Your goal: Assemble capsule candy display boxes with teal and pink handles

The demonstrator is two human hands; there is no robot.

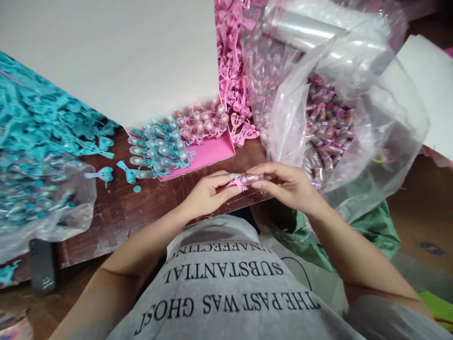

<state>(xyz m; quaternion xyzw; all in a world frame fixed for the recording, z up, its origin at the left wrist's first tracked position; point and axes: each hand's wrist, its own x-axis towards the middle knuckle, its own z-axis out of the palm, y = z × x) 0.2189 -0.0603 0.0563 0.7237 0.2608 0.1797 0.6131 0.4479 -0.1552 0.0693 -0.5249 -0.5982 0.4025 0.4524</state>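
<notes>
Close to the table's front edge, my left hand [208, 194] pinches a pink plastic piece [241, 183] between thumb and fingers. My right hand [288, 184] grips a small clear capsule tube [252, 179] that lies against the pink piece. The two hands nearly meet, fingertips facing each other. Just beyond them is a pink box [214, 150] with its white lid raised. Rows of teal capsule pieces [159, 146] and pink capsule pieces [202, 122] are grouped inside and along it.
Teal plastic parts [53, 113] and a bag of teal tubes [35, 193] lie left. Pink parts [235, 71] are piled behind. An open clear bag [292, 118] of pink tubes stands right. A black phone [42, 266] is at the lower left edge.
</notes>
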